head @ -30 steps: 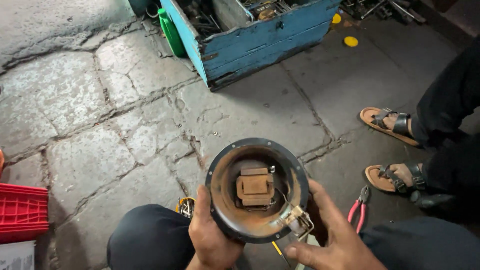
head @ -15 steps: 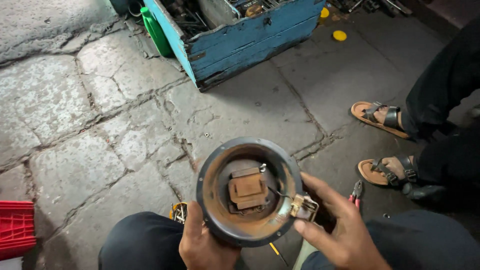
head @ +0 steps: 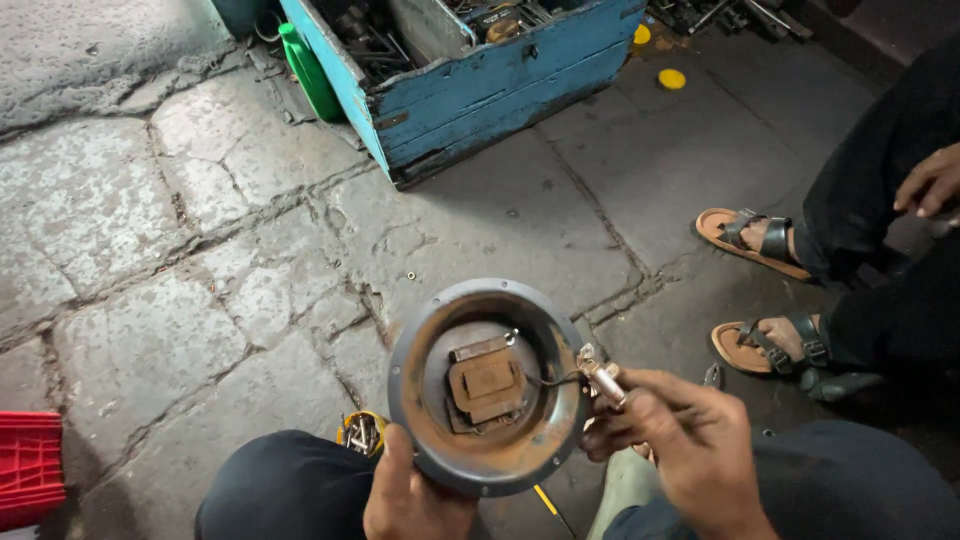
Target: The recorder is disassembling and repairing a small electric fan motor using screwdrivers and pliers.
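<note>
A round rusty metal housing (head: 487, 386) with a grey rim and a brown block at its centre sits above my knees. My left hand (head: 412, 495) grips its lower rim from below. At the right rim, my right hand (head: 680, 445) pinches a small metal connector (head: 600, 375); a thin dark wire runs from it into the housing.
A blue wooden toolbox (head: 480, 85) full of tools stands ahead, a green bottle (head: 310, 72) beside it. Another person sits at the right with sandalled feet (head: 755, 240). A red crate (head: 28, 468) is at the left edge. A small tin of screws (head: 360, 432) lies by my knee.
The view has shifted slightly. My right hand has moved from cupping the housing's lower right rim to pinching the connector at the rim's right side.
</note>
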